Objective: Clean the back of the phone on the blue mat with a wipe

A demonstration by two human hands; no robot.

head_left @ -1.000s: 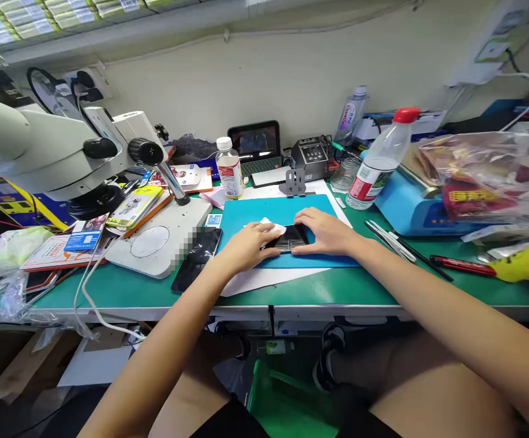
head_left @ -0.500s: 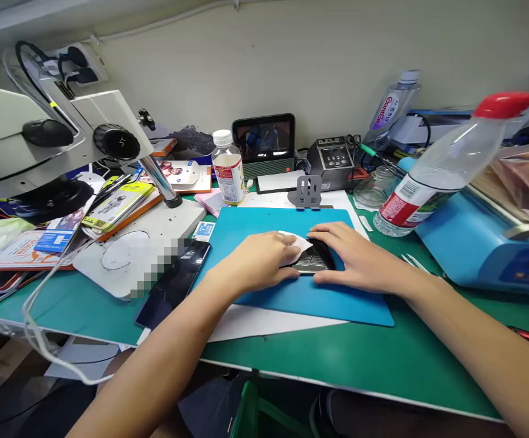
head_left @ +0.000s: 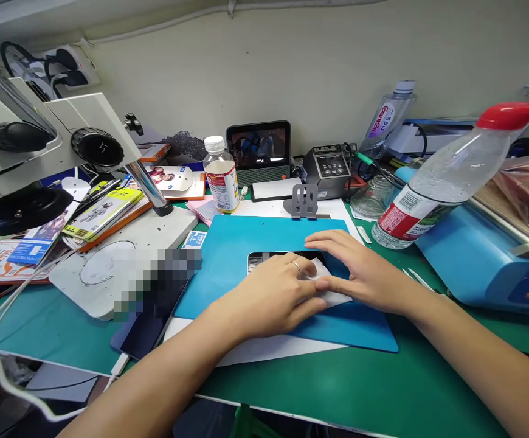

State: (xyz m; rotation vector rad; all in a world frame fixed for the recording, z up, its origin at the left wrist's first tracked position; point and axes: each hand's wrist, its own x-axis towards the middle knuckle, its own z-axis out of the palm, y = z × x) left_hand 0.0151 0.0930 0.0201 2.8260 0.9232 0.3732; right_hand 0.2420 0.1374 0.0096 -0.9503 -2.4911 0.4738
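Note:
A phone [head_left: 261, 258] with a dark glossy face lies flat on the blue mat [head_left: 228, 234], partly covered by both hands. My left hand [head_left: 280, 292], a ring on one finger, presses a white tissue [head_left: 332, 297] over the phone's right part. Its fingertips are curled onto the tissue. At the phone's right end, my right hand [head_left: 360, 271] spans it, index finger along the far edge and thumb by the near edge, close to the tissue. The phone's right end is hidden under the hands.
A microscope [head_left: 95, 146] stands left, with a dark phone [head_left: 143, 328] beside its base. Behind the mat are a white-capped bottle [head_left: 221, 176], a small screen [head_left: 259, 145] and a grey phone stand [head_left: 304, 201]. A red-capped bottle [head_left: 422, 201] leans by a blue machine [head_left: 474, 255].
My left hand has slid the tissue rightward across the phone, next to my right thumb. The phone's left end now shows. The head view has shifted slightly.

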